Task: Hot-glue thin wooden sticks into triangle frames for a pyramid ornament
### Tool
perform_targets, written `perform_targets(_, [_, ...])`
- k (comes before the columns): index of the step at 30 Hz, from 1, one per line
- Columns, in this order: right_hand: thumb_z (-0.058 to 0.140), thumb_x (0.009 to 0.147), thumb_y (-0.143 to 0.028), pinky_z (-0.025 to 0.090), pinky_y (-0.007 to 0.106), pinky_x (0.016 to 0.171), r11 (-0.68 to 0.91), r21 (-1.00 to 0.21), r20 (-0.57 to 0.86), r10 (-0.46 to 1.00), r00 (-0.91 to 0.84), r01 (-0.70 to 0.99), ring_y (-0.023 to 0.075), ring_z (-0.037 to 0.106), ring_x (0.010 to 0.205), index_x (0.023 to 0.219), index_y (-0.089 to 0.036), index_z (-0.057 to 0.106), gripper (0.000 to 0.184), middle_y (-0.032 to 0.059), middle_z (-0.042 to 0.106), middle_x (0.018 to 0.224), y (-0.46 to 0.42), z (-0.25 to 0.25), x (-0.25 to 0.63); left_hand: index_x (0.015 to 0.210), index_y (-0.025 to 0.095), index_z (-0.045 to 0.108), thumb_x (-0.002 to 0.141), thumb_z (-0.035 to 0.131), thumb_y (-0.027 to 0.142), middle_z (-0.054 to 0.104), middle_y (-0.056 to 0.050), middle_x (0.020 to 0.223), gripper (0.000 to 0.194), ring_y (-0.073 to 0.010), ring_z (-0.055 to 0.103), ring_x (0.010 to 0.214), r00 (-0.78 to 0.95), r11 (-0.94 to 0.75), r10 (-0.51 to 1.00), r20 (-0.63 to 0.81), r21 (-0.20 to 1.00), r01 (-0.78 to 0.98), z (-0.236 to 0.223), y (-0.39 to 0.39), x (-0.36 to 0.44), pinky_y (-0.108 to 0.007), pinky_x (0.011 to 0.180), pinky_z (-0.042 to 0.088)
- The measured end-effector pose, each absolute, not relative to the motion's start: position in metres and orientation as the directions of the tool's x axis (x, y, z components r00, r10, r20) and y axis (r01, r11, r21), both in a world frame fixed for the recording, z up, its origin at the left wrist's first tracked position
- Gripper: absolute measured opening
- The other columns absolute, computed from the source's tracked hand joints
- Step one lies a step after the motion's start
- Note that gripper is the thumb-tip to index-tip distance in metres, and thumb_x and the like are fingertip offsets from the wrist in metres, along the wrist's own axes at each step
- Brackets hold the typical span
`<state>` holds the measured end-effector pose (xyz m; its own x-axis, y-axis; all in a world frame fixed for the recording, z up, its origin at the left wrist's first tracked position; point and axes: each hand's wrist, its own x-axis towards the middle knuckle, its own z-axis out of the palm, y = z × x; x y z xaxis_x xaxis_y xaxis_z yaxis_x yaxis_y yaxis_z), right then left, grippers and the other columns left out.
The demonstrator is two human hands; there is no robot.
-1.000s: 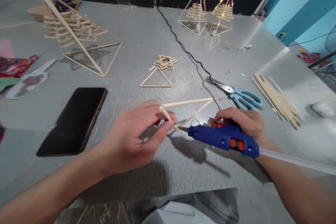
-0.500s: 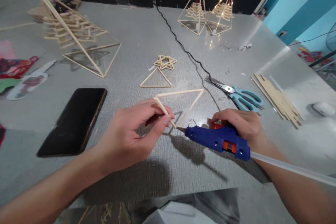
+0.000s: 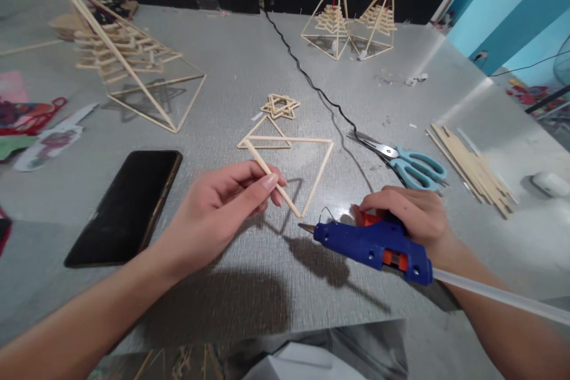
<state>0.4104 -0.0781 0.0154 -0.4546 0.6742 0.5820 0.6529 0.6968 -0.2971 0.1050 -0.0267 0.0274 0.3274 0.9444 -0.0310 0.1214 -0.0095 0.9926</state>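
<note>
Between the thumb and fingers of my left hand is one side of a wooden stick triangle, raised off the table with a corner toward me. My right hand grips a blue glue gun, its orange trigger by my fingers and a clear glue stick out the back. The metal nozzle points left, just below the triangle's near corner, with a small gap. Behind the held triangle lie a flat stick triangle and a small six-pointed stick star.
A black phone lies left. Blue-handled scissors and a pile of flat sticks are right. A black cord crosses the table. Stick pyramids stand back left and back right.
My left hand has lifted and tilted the triangle up and left, away from the nozzle. The glue gun has shifted slightly down and right. The far-right pyramid's lights have gone dark.
</note>
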Motion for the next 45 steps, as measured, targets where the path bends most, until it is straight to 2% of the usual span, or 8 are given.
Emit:
perform_targets(4, [0.065, 0.102, -0.012, 0.047, 0.025, 0.054, 0.725, -0.358, 0.615, 0.657, -0.436, 0.588, 0.0108, 0.065, 0.056, 0.106, -0.025, 0.067, 0.014, -0.0048, 0.074, 0.076, -0.078, 0.02, 0.41, 0.099, 0.02, 0.086, 0.094, 0.088, 0.054, 0.071, -0.003, 0.08, 0.034, -0.0117, 0.056, 0.068, 0.376, 0.164, 0.915, -0.144, 0.986, -0.022, 0.027, -0.025, 0.104, -0.019, 0.059, 0.045])
perform_targets(9, [0.063, 0.108, -0.014, 0.057, 0.028, 0.06, 0.716, -0.435, 0.604, 0.682, -0.413, 0.546, 0.0156, 0.074, 0.064, 0.11, -0.024, 0.069, 0.012, -0.0002, 0.076, 0.079, -0.081, 0.025, 0.415, 0.091, 0.02, 0.085, 0.087, 0.096, 0.053, 0.067, -0.002, 0.075, 0.035, -0.0107, 0.051, 0.066, 0.395, 0.259, 0.895, -0.205, 0.962, -0.087, 0.034, -0.025, 0.111, -0.019, 0.057, 0.04])
perform_targets(12, [0.062, 0.108, -0.014, 0.059, 0.029, 0.061, 0.709, -0.435, 0.591, 0.69, -0.418, 0.555, 0.0174, 0.077, 0.067, 0.11, -0.024, 0.07, 0.014, 0.0016, 0.078, 0.08, -0.082, 0.025, 0.417, 0.088, 0.02, 0.084, 0.085, 0.098, 0.051, 0.065, -0.001, 0.073, 0.034, -0.0102, 0.05, 0.066, 0.399, 0.293, 0.888, -0.23, 0.951, -0.103, 0.036, -0.026, 0.113, -0.019, 0.057, 0.039])
perform_targets(20, [0.069, 0.105, -0.013, 0.053, 0.029, 0.056, 0.714, -0.378, 0.629, 0.665, -0.403, 0.589, 0.0154, 0.07, 0.06, 0.111, -0.025, 0.069, 0.013, -0.002, 0.075, 0.077, -0.082, 0.022, 0.412, 0.09, 0.019, 0.085, 0.086, 0.097, 0.048, 0.066, -0.001, 0.075, 0.031, -0.0107, 0.049, 0.066, 0.401, 0.297, 0.888, -0.227, 0.947, -0.124, 0.034, -0.026, 0.113, -0.019, 0.057, 0.038])
perform_targets(29, [0.065, 0.105, -0.011, 0.05, 0.027, 0.053, 0.743, -0.313, 0.657, 0.619, -0.43, 0.592, 0.0139, 0.066, 0.055, 0.114, -0.025, 0.067, 0.017, -0.0028, 0.074, 0.074, -0.08, 0.021, 0.41, 0.083, 0.018, 0.085, 0.084, 0.099, 0.042, 0.067, -0.002, 0.077, 0.028, -0.0088, 0.047, 0.066, 0.385, 0.355, 0.884, -0.264, 0.916, -0.187, 0.036, -0.027, 0.117, -0.016, 0.054, 0.038])
perform_targets(31, [0.066, 0.103, -0.011, 0.051, 0.027, 0.053, 0.736, -0.324, 0.662, 0.625, -0.413, 0.594, 0.0144, 0.066, 0.055, 0.114, -0.026, 0.068, 0.018, -0.0025, 0.075, 0.074, -0.08, 0.02, 0.41, 0.084, 0.017, 0.085, 0.085, 0.097, 0.041, 0.066, -0.003, 0.077, 0.027, -0.009, 0.046, 0.065, 0.378, 0.359, 0.886, -0.269, 0.913, -0.194, 0.036, -0.027, 0.117, -0.017, 0.053, 0.036])
perform_targets(37, [0.058, 0.109, -0.015, 0.06, 0.03, 0.061, 0.68, -0.471, 0.637, 0.703, -0.317, 0.561, 0.0186, 0.078, 0.067, 0.116, -0.027, 0.073, 0.021, 0.0007, 0.08, 0.081, -0.085, 0.023, 0.411, 0.084, 0.016, 0.085, 0.088, 0.096, 0.045, 0.062, -0.002, 0.074, 0.031, -0.0086, 0.042, 0.064, 0.384, 0.343, 0.889, -0.248, 0.918, -0.201, 0.034, -0.027, 0.116, -0.016, 0.051, 0.034])
perform_targets(45, [0.06, 0.11, -0.015, 0.058, 0.028, 0.06, 0.667, -0.413, 0.616, 0.706, -0.35, 0.62, 0.0165, 0.077, 0.064, 0.113, -0.028, 0.071, 0.017, -0.0007, 0.079, 0.08, -0.088, 0.027, 0.412, 0.086, 0.017, 0.087, 0.088, 0.096, 0.045, 0.062, -0.002, 0.074, 0.029, -0.0082, 0.041, 0.063, 0.395, 0.339, 0.889, -0.234, 0.915, -0.221, 0.033, -0.027, 0.116, -0.015, 0.05, 0.033])
